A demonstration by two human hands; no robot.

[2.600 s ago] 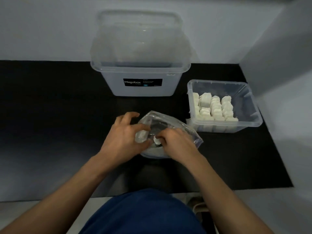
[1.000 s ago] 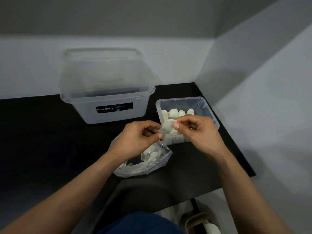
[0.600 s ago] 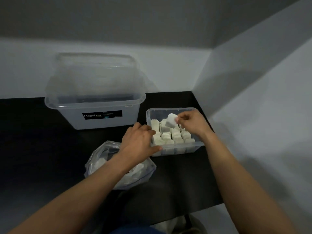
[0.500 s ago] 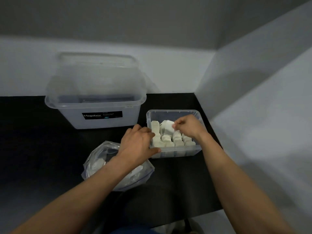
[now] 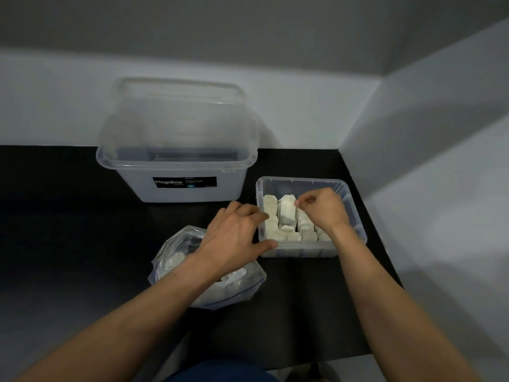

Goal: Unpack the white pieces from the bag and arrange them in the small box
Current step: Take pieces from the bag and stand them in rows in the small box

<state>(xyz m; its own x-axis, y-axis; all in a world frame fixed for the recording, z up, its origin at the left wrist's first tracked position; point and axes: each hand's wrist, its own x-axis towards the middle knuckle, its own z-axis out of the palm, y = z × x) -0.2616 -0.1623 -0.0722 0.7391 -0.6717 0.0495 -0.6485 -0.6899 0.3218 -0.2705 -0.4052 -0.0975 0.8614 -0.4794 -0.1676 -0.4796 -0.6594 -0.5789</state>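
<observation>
Right hand (image 5: 322, 210) at upright white piece (image 5: 286, 213) in small box (image 5: 300, 250)

surface: black tabletop (image 5: 82, 244) | white walls (image 5: 303, 106) meet in corner at right | light: dim

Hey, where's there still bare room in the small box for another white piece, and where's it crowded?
Free: the strip inside the small box between the white pieces and its far wall, and seemingly along its right wall beyond the right hand. Crowded: the box's left and middle, packed with pieces, with the left hand against the near-left corner.
</observation>
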